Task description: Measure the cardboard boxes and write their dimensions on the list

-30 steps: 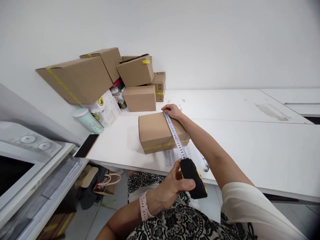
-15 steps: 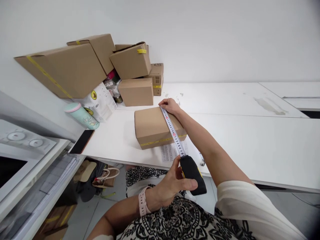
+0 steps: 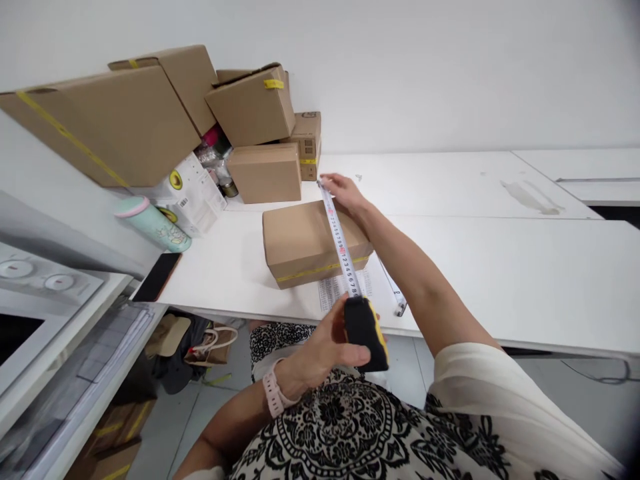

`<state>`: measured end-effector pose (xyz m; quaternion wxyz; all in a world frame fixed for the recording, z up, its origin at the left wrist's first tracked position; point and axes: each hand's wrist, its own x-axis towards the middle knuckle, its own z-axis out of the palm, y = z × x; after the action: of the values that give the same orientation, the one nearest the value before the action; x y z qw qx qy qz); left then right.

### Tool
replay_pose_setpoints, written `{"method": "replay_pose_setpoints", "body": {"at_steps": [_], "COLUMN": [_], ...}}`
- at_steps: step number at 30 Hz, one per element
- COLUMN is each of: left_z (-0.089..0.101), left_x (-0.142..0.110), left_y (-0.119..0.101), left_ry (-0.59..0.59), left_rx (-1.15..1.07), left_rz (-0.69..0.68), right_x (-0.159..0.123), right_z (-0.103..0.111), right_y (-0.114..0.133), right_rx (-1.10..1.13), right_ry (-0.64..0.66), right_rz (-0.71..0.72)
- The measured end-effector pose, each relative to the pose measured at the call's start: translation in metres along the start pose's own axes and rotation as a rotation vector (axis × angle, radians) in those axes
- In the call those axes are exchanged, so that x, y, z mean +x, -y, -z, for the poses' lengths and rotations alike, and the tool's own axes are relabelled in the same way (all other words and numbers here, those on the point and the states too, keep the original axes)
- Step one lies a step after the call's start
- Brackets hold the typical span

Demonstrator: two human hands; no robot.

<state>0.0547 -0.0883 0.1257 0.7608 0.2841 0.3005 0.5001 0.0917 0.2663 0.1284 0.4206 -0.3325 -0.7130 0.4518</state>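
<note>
My left hand [image 3: 325,350] is wrapped round the black and yellow case of a tape measure [image 3: 365,333], held in front of my body at the table edge. Its white blade [image 3: 340,248] runs out over the top of a closed cardboard box [image 3: 300,233] sealed with yellow tape. Beyond the box's far edge my right hand [image 3: 346,192] pinches the end of the blade, which sits past that edge. A printed sheet [image 3: 333,290] lies partly under the box.
Stacked cardboard boxes [image 3: 265,175] stand against the wall at the back left. A mint tumbler [image 3: 155,223] and a dark phone [image 3: 157,277] lie at the table's left. Near my right forearm is a pen-like item [image 3: 400,303]. A white appliance [image 3: 50,280] stands at the far left.
My right hand has moved the blade's end off the box's far edge, away from me. The case in my left hand has shifted left and turned a little. The view has tilted slightly.
</note>
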Motion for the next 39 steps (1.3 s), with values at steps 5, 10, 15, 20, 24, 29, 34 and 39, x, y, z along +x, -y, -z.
{"method": "replay_pose_setpoints", "body": {"at_steps": [5, 10, 15, 20, 24, 29, 34, 39], "left_z": [0.053, 0.108, 0.141, 0.133, 0.114, 0.094, 0.057, 0.015], "left_x": [-0.033, -0.041, -0.024, -0.019, -0.015, 0.001, -0.007, -0.025], "left_y": [-0.015, -0.027, -0.032, -0.066, -0.106, -0.129, -0.105, -0.067], "left_ry": [-0.117, -0.446, -0.462, -0.447, -0.411, -0.393, -0.321, -0.11], "left_rx": [0.246, 0.418, 0.315, 0.293, 0.303, 0.331, 0.387, 0.242], "left_rz": [-0.344, -0.559, -0.495, -0.527, -0.615, -0.691, -0.562, -0.21], "right_x": [-0.045, -0.13, -0.184, -0.196, -0.186, -0.152, -0.107, -0.073], "right_z": [0.061, 0.082, 0.061, 0.06, 0.065, 0.055, 0.054, 0.055], "right_y": [0.008, -0.017, -0.038, 0.002, 0.038, 0.028, 0.009, 0.022], "right_rx": [0.088, 0.093, 0.198, 0.09, -0.086, -0.104, -0.151, -0.306], "right_ry": [-0.19, -0.211, -0.041, 0.022, -0.073, -0.183, -0.242, -0.245], "right_rz": [-0.056, -0.257, -0.327, -0.157, -0.089, -0.198, -0.292, -0.063]}}
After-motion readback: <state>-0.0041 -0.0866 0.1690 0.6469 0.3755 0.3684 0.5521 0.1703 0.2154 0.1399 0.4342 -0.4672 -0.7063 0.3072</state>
